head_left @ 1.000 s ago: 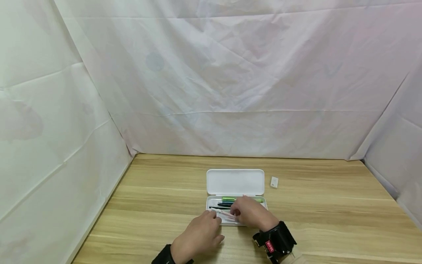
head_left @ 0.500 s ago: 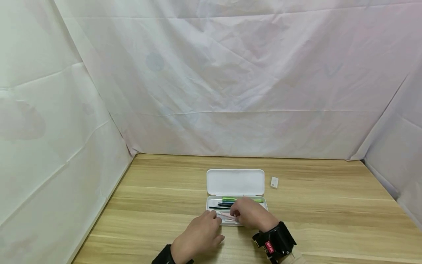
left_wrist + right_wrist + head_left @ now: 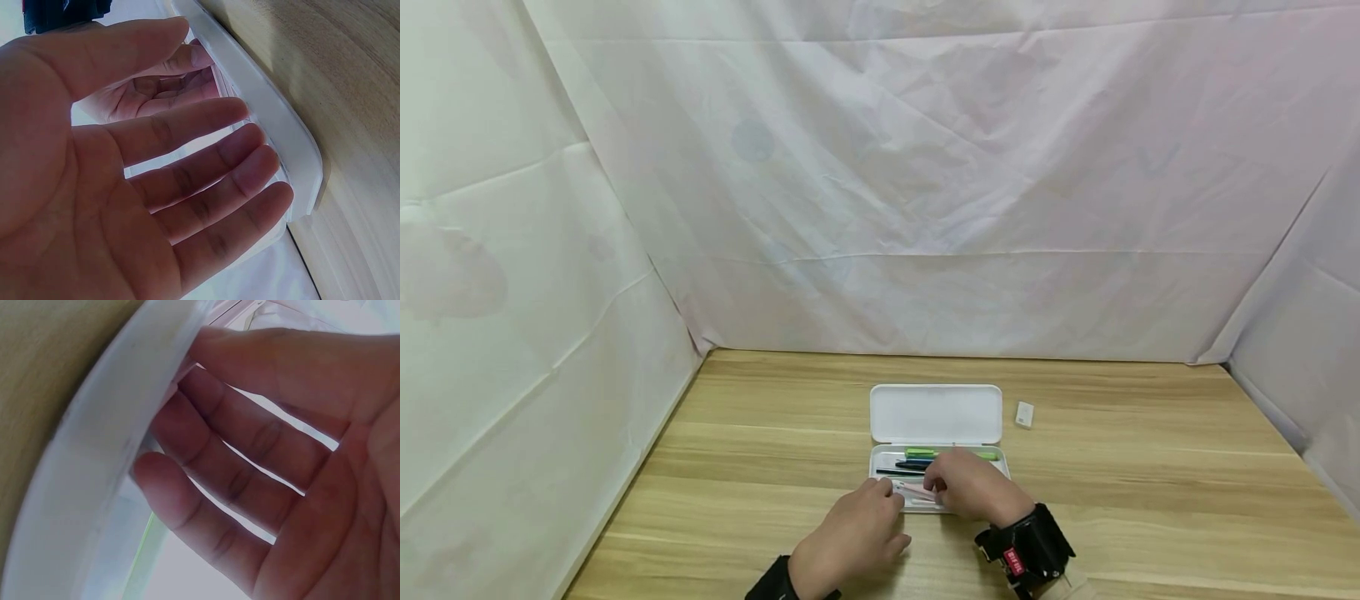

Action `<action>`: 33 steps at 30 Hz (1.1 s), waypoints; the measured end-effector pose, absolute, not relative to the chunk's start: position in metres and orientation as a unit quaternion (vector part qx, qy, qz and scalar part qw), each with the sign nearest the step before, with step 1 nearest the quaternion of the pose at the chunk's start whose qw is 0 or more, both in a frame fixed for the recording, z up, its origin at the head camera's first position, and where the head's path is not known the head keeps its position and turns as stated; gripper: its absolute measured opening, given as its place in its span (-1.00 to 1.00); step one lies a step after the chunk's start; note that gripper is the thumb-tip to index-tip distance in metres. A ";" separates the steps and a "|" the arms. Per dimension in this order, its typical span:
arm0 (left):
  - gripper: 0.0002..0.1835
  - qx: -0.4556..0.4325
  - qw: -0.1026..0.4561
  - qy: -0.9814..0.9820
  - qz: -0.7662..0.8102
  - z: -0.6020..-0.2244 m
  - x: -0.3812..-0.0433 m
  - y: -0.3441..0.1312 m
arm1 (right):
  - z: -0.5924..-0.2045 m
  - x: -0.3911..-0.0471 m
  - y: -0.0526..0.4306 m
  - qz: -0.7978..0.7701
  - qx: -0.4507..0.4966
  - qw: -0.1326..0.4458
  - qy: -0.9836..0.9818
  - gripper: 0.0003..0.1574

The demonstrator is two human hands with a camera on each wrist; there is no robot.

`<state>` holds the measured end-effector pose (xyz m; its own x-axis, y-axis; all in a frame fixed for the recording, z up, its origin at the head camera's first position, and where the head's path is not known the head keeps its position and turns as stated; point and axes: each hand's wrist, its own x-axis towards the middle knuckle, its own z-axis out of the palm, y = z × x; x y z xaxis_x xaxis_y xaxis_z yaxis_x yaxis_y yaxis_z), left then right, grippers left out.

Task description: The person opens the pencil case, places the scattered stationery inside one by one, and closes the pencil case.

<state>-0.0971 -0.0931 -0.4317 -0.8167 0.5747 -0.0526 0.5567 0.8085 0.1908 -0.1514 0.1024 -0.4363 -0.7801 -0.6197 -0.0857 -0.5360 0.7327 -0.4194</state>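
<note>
A white pencil case (image 3: 936, 414) lies with its lid folded back. Inside, along the rear, are a green pen (image 3: 919, 452) and dark pens (image 3: 912, 465). My right hand (image 3: 973, 485) reaches over the case's right half, pinching a pink pen (image 3: 914, 490) low in the front of the tray; its far end is hidden behind my fingers. The left hand (image 3: 856, 532) is at the front left corner, its loosely extended fingertips right at the rim. In the left wrist view those fingers (image 3: 219, 181) hold nothing. The right wrist view shows fingertips (image 3: 165, 481) inside the case wall.
A small white block, perhaps an eraser (image 3: 1025, 414), lies right of the lid. The wooden table (image 3: 760, 433) is bordered by white cloth (image 3: 925, 200) at the back and both sides.
The left end of the pink pen has come down and toward me, from lying across the tray at a slant to low in its front part. Both hands stay nearly in place.
</note>
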 end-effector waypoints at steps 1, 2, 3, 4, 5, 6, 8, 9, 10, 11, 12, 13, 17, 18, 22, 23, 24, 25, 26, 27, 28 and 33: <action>-0.69 0.298 0.054 0.949 0.084 -0.432 -0.097 -0.093 | -0.436 -0.151 0.102 -0.191 -0.312 0.111 0.924 -0.81; -0.69 0.299 0.052 0.949 0.084 -0.432 -0.097 -0.093 | -0.437 -0.151 0.102 -0.193 -0.310 0.112 0.924 -0.82; -0.69 0.299 0.052 0.949 0.083 -0.431 -0.097 -0.093 | -0.437 -0.151 0.102 -0.194 -0.309 0.114 0.924 -0.82; -0.70 0.298 0.051 0.950 0.082 -0.431 -0.097 -0.093 | -0.437 -0.151 0.102 -0.195 -0.307 0.114 0.924 -0.82; -0.70 0.299 0.050 0.950 0.081 -0.431 -0.096 -0.093 | -0.437 -0.152 0.102 -0.196 -0.306 0.116 0.924 -0.83; -0.70 0.298 0.051 0.950 0.079 -0.431 -0.096 -0.093 | -0.436 -0.152 0.102 -0.196 -0.305 0.117 0.924 -0.84; -0.70 0.297 0.051 0.950 0.077 -0.430 -0.096 -0.093 | -0.436 -0.151 0.102 -0.198 -0.302 0.120 0.925 -0.86; -0.70 0.297 0.051 0.950 0.076 -0.430 -0.096 -0.093 | -0.436 -0.151 0.102 -0.198 -0.301 0.121 0.925 -0.87; -0.70 0.297 0.049 0.951 0.075 -0.430 -0.096 -0.093 | -0.435 -0.151 0.102 -0.200 -0.298 0.122 0.925 -0.87; -0.70 0.297 0.049 0.951 0.075 -0.430 -0.095 -0.093 | -0.435 -0.151 0.102 -0.200 -0.297 0.123 0.926 -0.87; -0.70 0.296 0.048 0.951 0.074 -0.430 -0.095 -0.093 | -0.435 -0.151 0.102 -0.201 -0.295 0.123 0.926 -0.88; -0.70 0.297 0.047 0.951 0.075 -0.430 -0.095 -0.093 | -0.435 -0.151 0.102 -0.202 -0.295 0.123 0.926 -0.88; -0.70 0.297 0.046 0.951 0.076 -0.430 -0.095 -0.093 | -0.434 -0.151 0.103 -0.203 -0.301 0.117 0.924 -0.86; -0.70 0.297 0.047 0.951 0.077 -0.431 -0.095 -0.093 | -0.434 -0.151 0.103 -0.203 -0.303 0.115 0.924 -0.86; -0.70 0.296 0.047 0.951 0.079 -0.431 -0.095 -0.093 | -0.434 -0.151 0.104 -0.200 -0.306 0.113 0.924 -0.85; -0.70 0.295 0.047 0.951 0.079 -0.431 -0.095 -0.093 | -0.435 -0.151 0.103 -0.201 -0.305 0.113 0.924 -0.85; -0.70 0.295 0.047 0.951 0.079 -0.432 -0.095 -0.093 | -0.435 -0.151 0.103 -0.200 -0.304 0.113 0.925 -0.85; -0.70 0.295 0.047 0.951 0.078 -0.432 -0.095 -0.093 | -0.435 -0.151 0.103 -0.200 -0.303 0.113 0.925 -0.85; -0.70 0.295 0.047 0.951 0.079 -0.432 -0.095 -0.093 | -0.435 -0.151 0.103 -0.200 -0.302 0.114 0.925 -0.85; -0.70 0.295 0.047 0.951 0.079 -0.431 -0.096 -0.093 | -0.435 -0.151 0.103 -0.199 -0.301 0.114 0.926 -0.85; -0.70 0.295 0.047 0.951 0.079 -0.431 -0.096 -0.093 | -0.435 -0.151 0.103 -0.199 -0.301 0.115 0.926 -0.85; -0.70 0.296 0.046 0.951 0.080 -0.431 -0.095 -0.093 | -0.435 -0.151 0.103 -0.198 -0.296 0.113 0.928 -0.88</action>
